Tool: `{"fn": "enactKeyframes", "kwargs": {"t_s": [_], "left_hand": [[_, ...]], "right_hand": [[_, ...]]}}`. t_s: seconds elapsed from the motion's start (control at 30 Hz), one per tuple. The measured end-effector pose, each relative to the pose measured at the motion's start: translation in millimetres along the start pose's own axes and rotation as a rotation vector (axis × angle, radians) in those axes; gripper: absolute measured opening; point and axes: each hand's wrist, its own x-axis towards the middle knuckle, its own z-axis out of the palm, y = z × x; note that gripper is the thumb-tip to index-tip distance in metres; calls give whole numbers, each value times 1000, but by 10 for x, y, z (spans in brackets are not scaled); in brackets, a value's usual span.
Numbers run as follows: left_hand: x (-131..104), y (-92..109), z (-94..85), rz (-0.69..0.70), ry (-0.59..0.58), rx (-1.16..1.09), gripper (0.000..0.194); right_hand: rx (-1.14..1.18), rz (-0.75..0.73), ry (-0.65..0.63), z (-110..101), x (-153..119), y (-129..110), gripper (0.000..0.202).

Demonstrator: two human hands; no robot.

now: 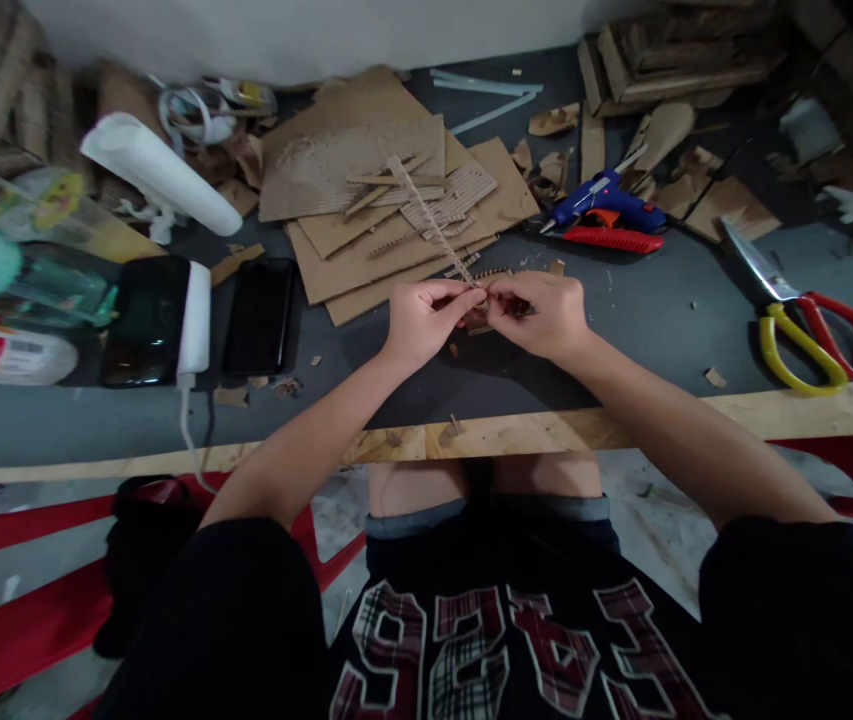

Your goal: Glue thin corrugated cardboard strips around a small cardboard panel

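Both hands meet above the dark tabletop, fingertips nearly touching. My left hand [430,318] pinches the lower end of a narrow corrugated cardboard strip [426,215], which slants up and away to the left. My right hand [542,310] is closed with fingertips at the same end of the strip, beside a small brown cardboard piece that the fingers partly cover. Exactly what the right fingertips grip is hidden. Just beyond the hands lies a stack of cardboard sheets [355,262] with loose strips on top.
To the right are a blue glue gun [598,203], a red-handled cutter [613,239] and large scissors [801,310]. Clear glue sticks [486,88] lie at the back. On the left are a black phone [259,316], a white paper roll [163,175] and several bottles. Cardboard scraps are scattered around.
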Motion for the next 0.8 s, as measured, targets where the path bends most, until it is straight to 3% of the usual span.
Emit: {"fn": "enactKeyframes", "kwargs": {"t_s": [0.2,0.6,0.8], "left_hand": [[16,-2,0,-65,-31,-46,48],[39,-33,30,-60,28,-143,49],[47,-36,39,-93,8,-151,54]], "right_hand": [[7,12,-97,-41,15,16,23],[192,72,-63,-49,32,20,25],[167,73,-25,-42,23,13,24]]}}
